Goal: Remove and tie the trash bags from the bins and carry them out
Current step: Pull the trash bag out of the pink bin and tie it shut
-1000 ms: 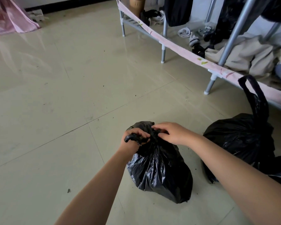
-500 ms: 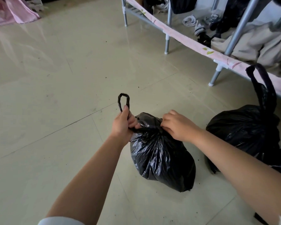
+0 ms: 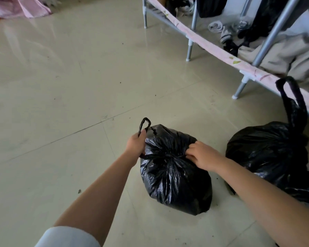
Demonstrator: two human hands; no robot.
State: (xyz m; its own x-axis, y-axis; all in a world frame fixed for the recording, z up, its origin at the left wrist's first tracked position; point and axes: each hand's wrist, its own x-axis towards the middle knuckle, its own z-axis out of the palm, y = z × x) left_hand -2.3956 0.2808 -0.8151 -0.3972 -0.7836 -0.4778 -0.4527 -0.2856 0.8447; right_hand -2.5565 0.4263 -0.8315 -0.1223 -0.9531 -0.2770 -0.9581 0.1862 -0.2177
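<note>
Handling entry, item one: bag (image 3: 175, 177), black film, filled, sitting on the tiled floor (image 3: 61, 104) in front of you, between your forearms.

Location: near a second bag (image 3: 268, 154), to its right and apart from it; a metal rack (image 3: 189, 45) stands well behind.

Hold, left hand (image 3: 136, 144): your fingers are curled round one drawn-out handle strip (image 3: 144, 124), whose loop stands up above your fist.

Hold, right hand (image 3: 202, 155): your fingers pinch the gathered film at the neck (image 3: 166, 155), on the opposite side. The other handle is not visible under them.

Handling: soft and crinkly, no stiffness of its own; it will likely sag and change shape when lifted. The film looks thin and glossy, so expect it to slip under a flat palm and to stretch or tear under a sharp pull. Weight probably light to moderate, judging by the modest bulge.

Where to take hold: the twisted handle strips or the cinched neck, never the belly.

Orientation: long axis tilted, base toward you and to the right, neck up and away. The pull runs left to right across the neck, and the knot does not yet look finished.

Item two: the second bag shows a tall handle loop (image 3: 292, 97) standing upright.
</note>
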